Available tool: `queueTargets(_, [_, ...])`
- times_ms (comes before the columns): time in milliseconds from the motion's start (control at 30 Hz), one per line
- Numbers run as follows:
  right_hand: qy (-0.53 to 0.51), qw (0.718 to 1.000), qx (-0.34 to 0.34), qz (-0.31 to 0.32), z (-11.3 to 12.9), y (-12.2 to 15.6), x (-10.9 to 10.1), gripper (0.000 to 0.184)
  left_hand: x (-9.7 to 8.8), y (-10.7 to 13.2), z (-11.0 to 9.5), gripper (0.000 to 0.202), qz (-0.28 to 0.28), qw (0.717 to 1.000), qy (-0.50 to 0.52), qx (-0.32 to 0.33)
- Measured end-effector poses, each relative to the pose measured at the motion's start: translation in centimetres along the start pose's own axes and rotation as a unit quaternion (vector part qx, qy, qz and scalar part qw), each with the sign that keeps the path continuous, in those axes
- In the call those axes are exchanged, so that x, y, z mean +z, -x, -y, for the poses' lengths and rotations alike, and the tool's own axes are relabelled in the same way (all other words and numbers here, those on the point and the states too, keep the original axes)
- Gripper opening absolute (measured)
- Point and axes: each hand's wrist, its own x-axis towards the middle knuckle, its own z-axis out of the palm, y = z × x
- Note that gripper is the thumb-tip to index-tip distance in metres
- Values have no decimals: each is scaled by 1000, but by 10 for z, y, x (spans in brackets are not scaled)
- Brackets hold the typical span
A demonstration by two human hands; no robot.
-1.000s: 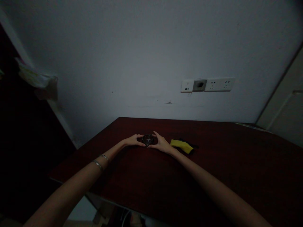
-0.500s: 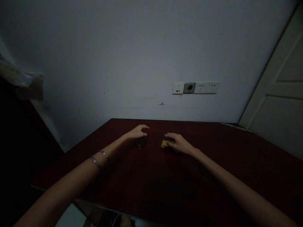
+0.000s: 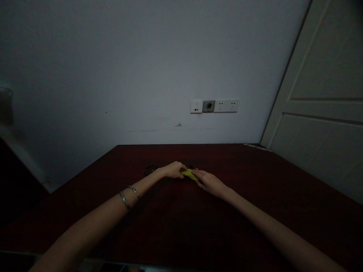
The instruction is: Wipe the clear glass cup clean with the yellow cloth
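Note:
A small, elongated yellow object lies low over the dark red table, between my two hands. My left hand has its thumb and fingers closed on the left end of it. At its right end, the fingers of my right hand are wrapped round it and cover part of it. Just behind the yellow piece shows something small and dark, too dim to name. A dark ring-shaped object sits to the left, behind my left wrist, partly hidden by it.
The dark red tabletop reaches back to a pale wall. Sockets and a switch are set in the wall. On the right stands a light panelled door. A flat strip lies at the table's back right corner.
My left hand has moved right, away from the dark ring, and closed on the yellow object. My right hand still holds it, and more of its yellow now shows. The view has turned right.

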Motion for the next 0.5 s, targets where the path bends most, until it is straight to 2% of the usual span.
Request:
queueTargets(167, [-42,998,26,-40,1,-8,-7,39,-3,5,-1,42,-10,1000,24,-1])
queueTargets(367, [-112,980,107,-127,7,-25,-35,31,-3,14,1,39,-103,988,104,-48])
queueTargets(500, [-176,963,134,-156,14,-34,-55,28,2,12,-3,42,-123,977,163,-57])
